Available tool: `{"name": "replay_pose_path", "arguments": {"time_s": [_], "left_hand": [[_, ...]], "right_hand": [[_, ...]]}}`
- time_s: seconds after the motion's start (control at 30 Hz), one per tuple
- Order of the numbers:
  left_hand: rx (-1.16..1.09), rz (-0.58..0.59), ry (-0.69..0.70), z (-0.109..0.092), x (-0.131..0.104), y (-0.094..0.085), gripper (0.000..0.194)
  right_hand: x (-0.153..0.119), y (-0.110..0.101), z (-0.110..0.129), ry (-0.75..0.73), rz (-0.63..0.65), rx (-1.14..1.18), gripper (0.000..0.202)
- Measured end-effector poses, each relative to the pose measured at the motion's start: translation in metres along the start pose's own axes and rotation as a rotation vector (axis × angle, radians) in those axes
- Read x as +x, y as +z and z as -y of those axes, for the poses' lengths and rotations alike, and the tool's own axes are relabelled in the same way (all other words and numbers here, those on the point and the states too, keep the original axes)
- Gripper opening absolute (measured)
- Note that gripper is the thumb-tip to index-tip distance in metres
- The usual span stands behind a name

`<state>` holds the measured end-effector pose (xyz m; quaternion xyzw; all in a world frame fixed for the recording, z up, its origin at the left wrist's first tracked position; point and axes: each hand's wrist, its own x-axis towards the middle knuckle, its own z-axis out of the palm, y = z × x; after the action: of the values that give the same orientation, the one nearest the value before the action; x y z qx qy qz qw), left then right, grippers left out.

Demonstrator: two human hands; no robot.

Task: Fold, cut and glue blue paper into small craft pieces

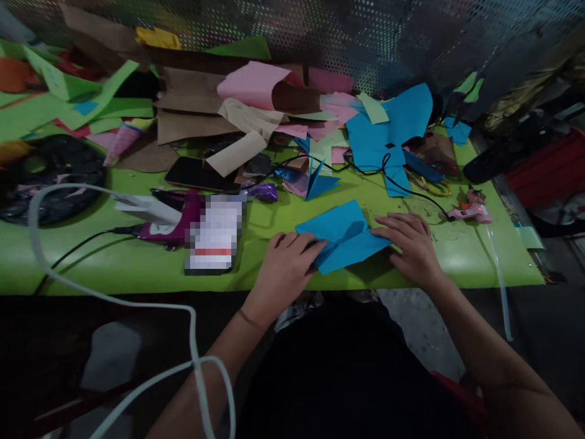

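- On glossy green bench (pixel 137 268): creased blue paper (pixel 338 222), angular
- Left hand (pixel 289 262): half-curled on left edge, grip unclear
- Right hand (pixel 415 245): loosely open, touching right edge

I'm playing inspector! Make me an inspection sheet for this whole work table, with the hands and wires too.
Surface: green table, crowded toward the back.
Job's things: blue paper, creased, lying under the fingers.
Clutter: brown paper, pink paper and green paper heaped behind; black phone in front of the heap.
Hands: left hand touching the blue paper's left side; right hand at its right edge.
Cables: black cord reaches a small pink tool; white cord loops at left.
Surroundings: mesh panel behind the table.
Other people: nothing seen.
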<state>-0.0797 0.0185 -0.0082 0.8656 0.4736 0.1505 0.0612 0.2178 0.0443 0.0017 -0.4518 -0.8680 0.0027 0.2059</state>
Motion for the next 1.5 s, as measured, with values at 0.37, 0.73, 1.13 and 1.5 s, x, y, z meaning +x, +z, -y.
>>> {"name": "replay_pose_path", "arguments": {"time_s": [0.37,0.73,1.13,1.5], "left_hand": [[0.027,-0.047,0.074,-0.022,0.011,-0.005,0.013],[-0.299,-0.106,-0.203,0.003,0.008,0.006,0.022],[-0.014,-0.090,-0.289,-0.003,0.036,0.011,0.039],[0.060,-0.076,-0.215,-0.004,0.037,0.015,0.032]], "right_hand": [[-0.021,0.004,0.022,-0.035,-0.077,-0.017,0.059],[-0.002,0.011,0.003,0.222,0.016,0.307,0.017],[0.001,0.020,0.011,0.239,0.026,0.128,0.030],[0.049,0.010,0.000,0.104,0.197,0.126,0.044]]}}
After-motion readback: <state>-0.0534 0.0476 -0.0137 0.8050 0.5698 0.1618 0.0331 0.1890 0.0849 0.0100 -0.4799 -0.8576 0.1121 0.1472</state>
